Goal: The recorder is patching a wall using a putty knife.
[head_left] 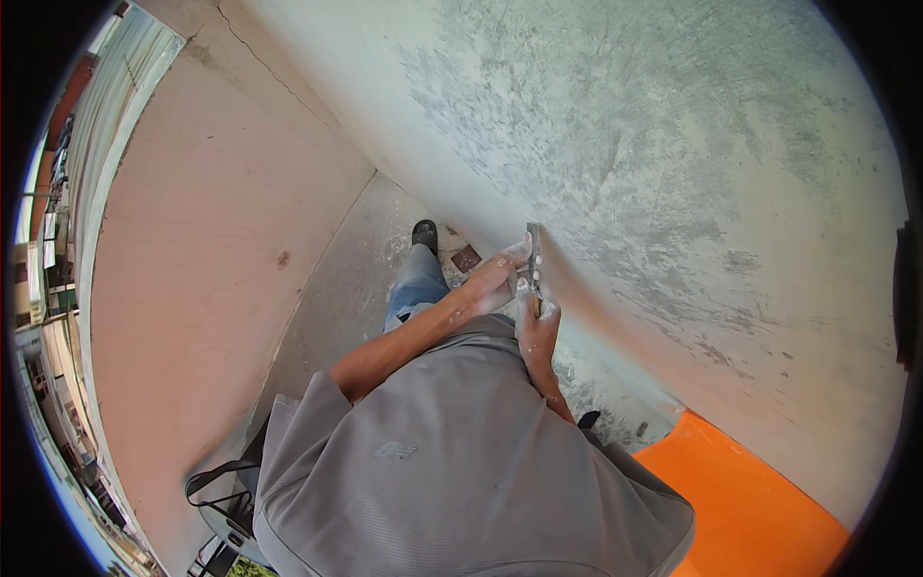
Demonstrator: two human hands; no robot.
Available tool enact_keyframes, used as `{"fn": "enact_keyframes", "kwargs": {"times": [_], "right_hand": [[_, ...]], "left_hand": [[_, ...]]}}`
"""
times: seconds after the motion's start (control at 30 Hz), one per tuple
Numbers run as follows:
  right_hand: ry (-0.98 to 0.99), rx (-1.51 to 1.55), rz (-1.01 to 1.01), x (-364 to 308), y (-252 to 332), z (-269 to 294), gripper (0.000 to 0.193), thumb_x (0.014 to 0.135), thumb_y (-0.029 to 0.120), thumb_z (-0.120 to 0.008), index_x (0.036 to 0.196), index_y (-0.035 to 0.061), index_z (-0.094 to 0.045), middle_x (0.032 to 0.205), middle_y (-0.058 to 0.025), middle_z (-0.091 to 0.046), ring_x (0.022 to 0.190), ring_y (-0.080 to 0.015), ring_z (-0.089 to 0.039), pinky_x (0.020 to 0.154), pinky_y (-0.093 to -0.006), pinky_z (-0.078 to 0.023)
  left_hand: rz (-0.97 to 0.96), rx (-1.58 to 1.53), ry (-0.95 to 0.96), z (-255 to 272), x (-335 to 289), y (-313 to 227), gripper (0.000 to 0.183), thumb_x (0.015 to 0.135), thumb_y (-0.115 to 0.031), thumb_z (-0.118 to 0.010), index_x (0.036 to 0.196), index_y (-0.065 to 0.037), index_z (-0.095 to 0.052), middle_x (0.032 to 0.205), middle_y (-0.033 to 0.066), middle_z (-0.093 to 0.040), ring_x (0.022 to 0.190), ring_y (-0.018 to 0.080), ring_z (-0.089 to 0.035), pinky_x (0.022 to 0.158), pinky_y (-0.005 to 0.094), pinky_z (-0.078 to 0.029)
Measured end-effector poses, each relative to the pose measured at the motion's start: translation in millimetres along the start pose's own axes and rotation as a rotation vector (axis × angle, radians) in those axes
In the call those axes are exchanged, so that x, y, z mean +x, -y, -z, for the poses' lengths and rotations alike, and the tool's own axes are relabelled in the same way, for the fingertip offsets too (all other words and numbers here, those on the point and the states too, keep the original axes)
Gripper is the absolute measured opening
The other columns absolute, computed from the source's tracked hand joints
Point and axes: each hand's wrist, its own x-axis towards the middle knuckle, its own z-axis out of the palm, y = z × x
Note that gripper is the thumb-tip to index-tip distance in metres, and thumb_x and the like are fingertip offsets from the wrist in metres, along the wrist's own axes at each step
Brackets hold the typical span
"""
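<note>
Patchy grey-and-white plaster [615, 154] covers the wall at upper right, meeting a smooth pinkish partition [202, 250] in a corner; close beside the plaster lies a narrow, flat, grey metal blade tool [534, 245], its long axis pointing away from the body. The right hand [536, 332] grasps its near, handle end, while the dust-whitened left hand [495, 279] curls its fingers around the blade farther out

Wall [615, 163] right, open room left
</note>
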Motion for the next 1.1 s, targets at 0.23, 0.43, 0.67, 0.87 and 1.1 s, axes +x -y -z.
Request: {"fn": "enact_keyframes", "kwargs": {"times": [0.23, 0.43, 0.67, 0.87, 1.1], "right_hand": [[-0.031, -0.119, 0.057, 8, -8, 1, 0.033, 0.098, 0.023, -0.06, 0.11, -0.0074, -0.061, 0.082, -0.0106, -0.061, 0.073, -0.0167, -0.051, 0.067, -0.0356, -0.044], [-0.039, -0.16, 0.058, 18, -5, -9, 0.034, 0.097, 0.023, -0.06, 0.11, -0.0079, -0.063, 0.09, -0.0197, -0.067, 0.081, -0.0257, -0.061, 0.075, -0.0395, -0.048], [-0.019, -0.167, -0.002, 26, -3, -21, 0.031, 0.097, 0.02, -0.06, 0.11, -0.0075, -0.063, 0.094, -0.0201, -0.069, 0.085, -0.0302, -0.065, 0.08, -0.0385, -0.049], [0.031, -0.129, 0.116, 26, 19, -31, 0.03, 0.097, 0.021, -0.06, 0.113, -0.005, -0.064, 0.096, -0.0189, -0.069, 0.084, -0.0298, -0.064, 0.081, -0.0373, -0.049], [0.012, -0.054, 0.134, 14, 5, -22, 0.028, 0.097, 0.019, -0.06, 0.111, -0.0051, -0.064, 0.091, -0.0172, -0.068, 0.082, -0.0209, -0.062, 0.078, -0.0341, -0.049]], "left_hand": [[-0.022, 0.017, 0.002, 6, 10, -3, 0.01, 0.101, -0.015, -0.052, 0.106, -0.009, -0.059, 0.095, 0.0038, -0.063, 0.085, 0.0187, -0.063, 0.079, 0.0339, -0.053], [-0.078, 0.046, -0.011, 16, 18, -15, 0.012, 0.099, -0.009, -0.048, 0.106, -0.008, -0.057, 0.1, 0.0064, -0.062, 0.09, 0.0197, -0.062, 0.082, 0.035, -0.054], [-0.086, 0.071, -0.083, 14, 14, -28, 0.012, 0.099, -0.009, -0.048, 0.106, -0.008, -0.057, 0.1, 0.0069, -0.062, 0.088, 0.0214, -0.062, 0.082, 0.0366, -0.053], [-0.086, 0.007, -0.147, 19, 7, -37, 0.01, 0.099, -0.015, -0.052, 0.1, -0.008, -0.057, 0.091, 0.0059, -0.059, 0.082, 0.0216, -0.059, 0.079, 0.0383, -0.052], [-0.047, -0.037, -0.112, 10, 3, -16, 0.014, 0.102, -0.019, -0.048, 0.102, -0.008, -0.057, 0.088, 0.0037, -0.057, 0.081, 0.0188, -0.057, 0.079, 0.037, -0.05]]}}
